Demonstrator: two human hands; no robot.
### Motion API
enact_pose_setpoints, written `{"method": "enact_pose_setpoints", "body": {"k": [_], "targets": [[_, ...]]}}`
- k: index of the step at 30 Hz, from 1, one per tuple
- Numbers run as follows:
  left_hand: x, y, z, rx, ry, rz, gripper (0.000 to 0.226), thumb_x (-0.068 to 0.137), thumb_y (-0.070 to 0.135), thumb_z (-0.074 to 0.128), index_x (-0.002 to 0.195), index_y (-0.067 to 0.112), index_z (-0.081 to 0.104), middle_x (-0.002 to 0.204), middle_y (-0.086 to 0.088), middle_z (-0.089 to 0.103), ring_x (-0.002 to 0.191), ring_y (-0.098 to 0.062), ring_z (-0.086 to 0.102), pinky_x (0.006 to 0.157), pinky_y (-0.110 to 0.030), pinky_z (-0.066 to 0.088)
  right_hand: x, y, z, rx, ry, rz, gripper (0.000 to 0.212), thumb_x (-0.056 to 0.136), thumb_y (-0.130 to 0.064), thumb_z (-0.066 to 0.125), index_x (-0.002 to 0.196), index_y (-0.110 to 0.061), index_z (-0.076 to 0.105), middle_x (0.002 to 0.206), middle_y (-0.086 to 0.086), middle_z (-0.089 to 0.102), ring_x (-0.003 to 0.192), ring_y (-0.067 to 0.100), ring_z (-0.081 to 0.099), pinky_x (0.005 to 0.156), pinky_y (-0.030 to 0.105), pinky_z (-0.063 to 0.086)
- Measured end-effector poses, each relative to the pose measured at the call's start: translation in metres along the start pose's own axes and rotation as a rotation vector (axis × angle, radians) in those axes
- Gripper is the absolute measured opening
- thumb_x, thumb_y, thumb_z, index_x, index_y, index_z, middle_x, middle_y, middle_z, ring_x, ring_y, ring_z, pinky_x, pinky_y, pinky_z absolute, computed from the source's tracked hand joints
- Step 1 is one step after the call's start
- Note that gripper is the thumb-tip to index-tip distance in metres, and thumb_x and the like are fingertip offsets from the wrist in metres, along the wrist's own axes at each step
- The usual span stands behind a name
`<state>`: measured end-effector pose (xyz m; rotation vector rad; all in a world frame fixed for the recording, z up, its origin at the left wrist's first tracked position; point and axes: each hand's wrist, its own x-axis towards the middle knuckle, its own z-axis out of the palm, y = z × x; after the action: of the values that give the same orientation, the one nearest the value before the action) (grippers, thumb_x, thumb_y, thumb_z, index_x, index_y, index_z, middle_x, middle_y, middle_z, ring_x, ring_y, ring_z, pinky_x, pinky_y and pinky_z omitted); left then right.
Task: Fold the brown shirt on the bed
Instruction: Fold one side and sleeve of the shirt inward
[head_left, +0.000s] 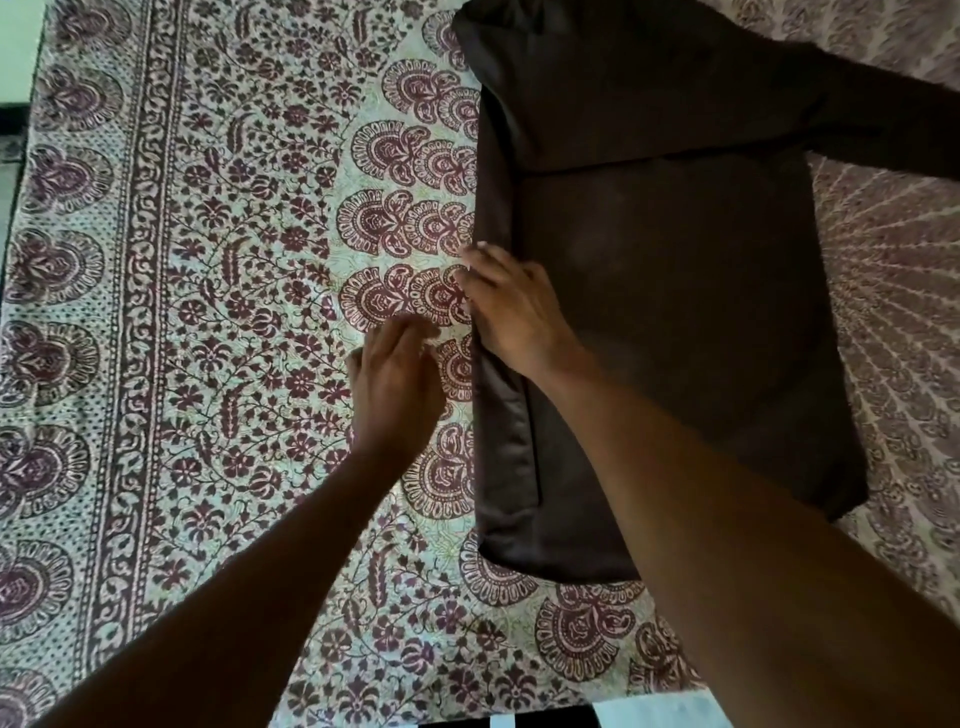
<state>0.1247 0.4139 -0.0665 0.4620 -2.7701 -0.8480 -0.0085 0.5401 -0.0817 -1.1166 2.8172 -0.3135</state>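
Fingers (470, 270) of the right hand (511, 306) lie fairly straight and close together, pressed flat on the left edge of the brown shirt (670, 312), curling round nothing; those of the left hand (395, 387) are straight too, loosely together, hovering over or resting on the patterned bedspread (208, 312) just beside that edge, and I cannot tell which. The bedspread covers the whole bed, and the shirt lies on its right half, long axis running away from the person, hem nearest and shoulders at the far end. One sleeve (893, 135) sticks out to the right; the left side looks already turned in, leaving a straight folded edge. So the step in hand seems to be flattening that first side fold. Next, I would judge, the right sleeve and side need bringing across to match.
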Motion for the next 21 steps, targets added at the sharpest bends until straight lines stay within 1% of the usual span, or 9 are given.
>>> {"method": "enact_pose_setpoints", "body": {"k": [2,4,7,9,11,12,14,18,21], "targets": [[0.021,-0.002,0.001,0.021,-0.045,-0.004,0.034,0.095,0.003,0.05,0.125,0.016,0.06,0.135,-0.001,0.06,0.122,-0.019,0.053,0.101,-0.041,0.037,-0.012,0.002,0.01,-0.046,-0.144,0.098,0.058,0.103,-0.041,0.045,0.155,-0.018,0.036,0.169,0.004,0.02,0.157,0.022,0.015,0.115,0.055,0.029],[0.038,-0.003,0.002,0.057,-0.154,-0.004,0.046,0.097,0.008,0.048,0.142,0.015,0.048,0.153,-0.004,0.046,0.14,-0.023,0.04,0.113,-0.051,0.033,-0.042,-0.001,0.02,-0.067,-0.189,0.152,0.068,0.103,-0.054,0.032,0.162,-0.023,0.019,0.172,0.001,0.006,0.158,0.022,0.006,0.12,0.059,0.019],[0.054,0.001,0.01,0.175,-0.391,0.111,0.063,0.103,0.028,0.044,0.16,0.021,0.02,0.17,0.0,0.012,0.157,-0.026,0.009,0.122,-0.056,0.016,-0.1,-0.011,0.025,-0.082,-0.178,0.152,0.074,0.102,-0.063,0.027,0.163,-0.025,0.012,0.172,0.0,-0.001,0.159,0.026,0.002,0.121,0.057,0.016],[0.054,0.001,0.017,0.296,-0.476,0.272,0.067,0.102,0.04,0.041,0.162,0.023,0.013,0.171,0.002,0.003,0.158,-0.024,0.003,0.124,-0.055,0.012,-0.136,-0.019,0.024,-0.087,-0.18,0.154,0.074,0.103,-0.063,0.028,0.163,-0.024,0.01,0.172,0.0,-0.004,0.159,0.025,0.0,0.122,0.055,0.016],[0.04,-0.003,0.028,0.416,-0.552,0.433,0.072,0.1,0.047,0.037,0.162,0.022,0.01,0.172,0.0,0.0,0.158,-0.024,0.0,0.126,-0.054,0.01,-0.17,-0.023,0.025,-0.076,-0.184,0.16,0.072,0.104,-0.059,0.03,0.163,-0.022,0.012,0.172,0.001,-0.002,0.159,0.024,0.001,0.122,0.055,0.019],[0.03,-0.005,0.034,0.442,-0.586,0.471,0.073,0.1,0.049,0.035,0.163,0.021,0.009,0.172,-0.001,-0.002,0.158,-0.024,-0.002,0.126,-0.054,0.009,-0.185,-0.024,0.026,-0.057,-0.184,0.168,0.07,0.105,-0.056,0.032,0.163,-0.022,0.015,0.172,0.002,0.001,0.159,0.023,0.003,0.122,0.055,0.021],[0.004,-0.009,0.041,0.409,-0.599,0.438,0.076,0.1,0.052,0.033,0.163,0.017,0.007,0.171,-0.004,-0.006,0.158,-0.024,-0.005,0.126,-0.054,0.009,-0.207,-0.022,0.028,0.001,-0.168,0.21,0.064,0.106,-0.051,0.033,0.161,-0.02,0.025,0.172,0.003,0.008,0.158,0.021,0.007,0.12,0.054,0.025],[-0.053,-0.003,0.047,0.4,-0.561,0.465,0.078,0.103,0.056,0.028,0.162,0.012,0.005,0.171,-0.008,-0.008,0.158,-0.024,-0.007,0.127,-0.05,0.007,-0.195,-0.008,0.023,0.15,0.061,0.338,0.055,0.107,-0.037,0.038,0.154,-0.01,0.04,0.168,0.01,0.023,0.157,0.026,0.017,0.123,0.051,0.024],[-0.087,0.002,0.042,0.389,-0.567,0.484,0.076,0.104,0.056,0.026,0.162,0.011,0.007,0.171,-0.006,-0.006,0.158,-0.024,-0.008,0.127,-0.05,0.008,-0.152,0.004,0.017,0.226,0.22,0.288,0.051,0.107,-0.028,0.046,0.152,-0.004,0.042,0.165,0.016,0.028,0.156,0.031,0.021,0.123,0.051,0.025]]}}
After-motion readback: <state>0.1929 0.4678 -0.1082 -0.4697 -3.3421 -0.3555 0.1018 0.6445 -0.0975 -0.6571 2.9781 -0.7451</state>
